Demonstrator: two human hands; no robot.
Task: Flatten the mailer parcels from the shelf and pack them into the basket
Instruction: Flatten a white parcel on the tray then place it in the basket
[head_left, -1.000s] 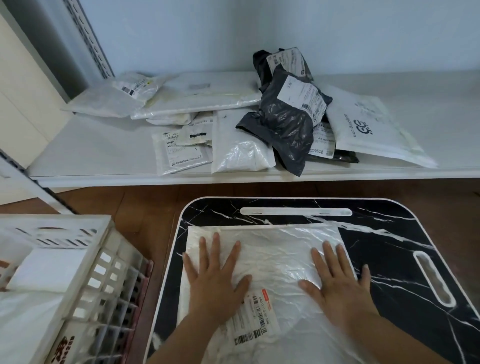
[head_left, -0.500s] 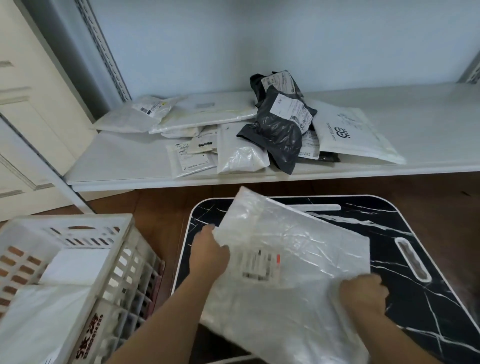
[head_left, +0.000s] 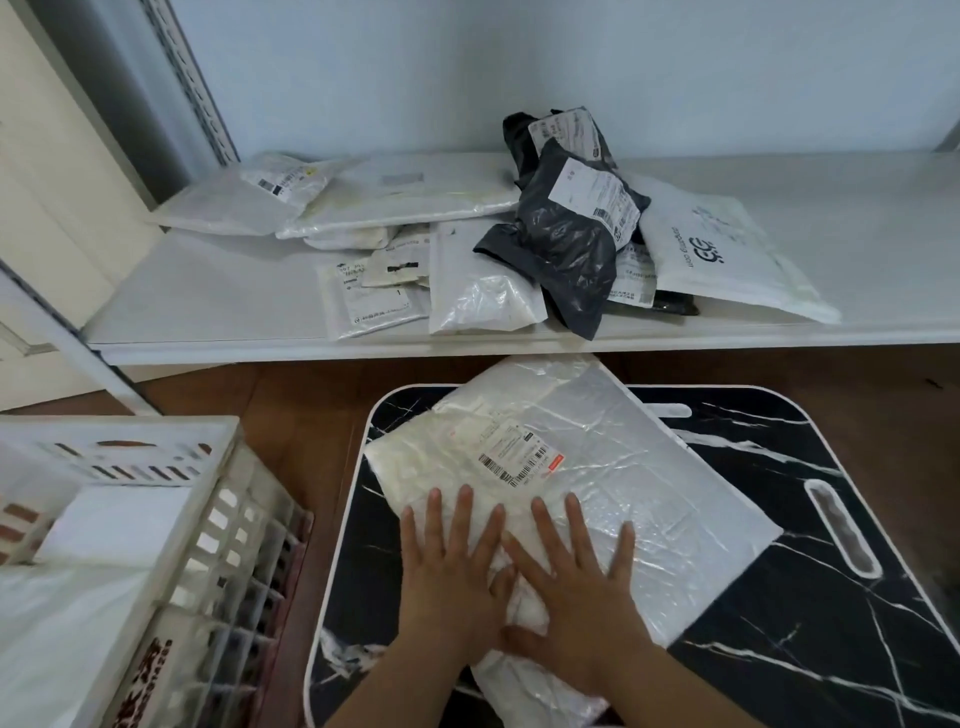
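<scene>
White plastic mailer (head_left: 613, 467): lies skewed on the table, its far corner past the table's far edge, toward the shelf; label with barcode (head_left: 519, 454) faces up, just beyond the fingertips.
Left grip (head_left: 452, 577): fingers spread and straight, palm pressed flat on the mailer's near left part.
Right grip (head_left: 576, 587): fingers spread, pressed flat on the mailer, thumb touching the left grip's thumb.
Table (head_left: 779, 623): black marble pattern with a white rim; bare surface lies right of the right grip, up to a slot handle (head_left: 841, 530) near the right edge.
Table's left edge: a narrow dark strip left of the left grip, then a gap of brown floor (head_left: 306, 441) before the basket.
Basket (head_left: 208, 545): white slatted plastic, left of the left grip, well below table height; white flat parcels (head_left: 104, 525) lie inside.
Shelf (head_left: 218, 296): white, beyond both grips; its left stretch is bare.
Shelf load: white mailers (head_left: 395, 200) at the back, a crumpled black mailer (head_left: 566, 244) on top of the heap, a white printed mailer (head_left: 727, 254) to its right.
</scene>
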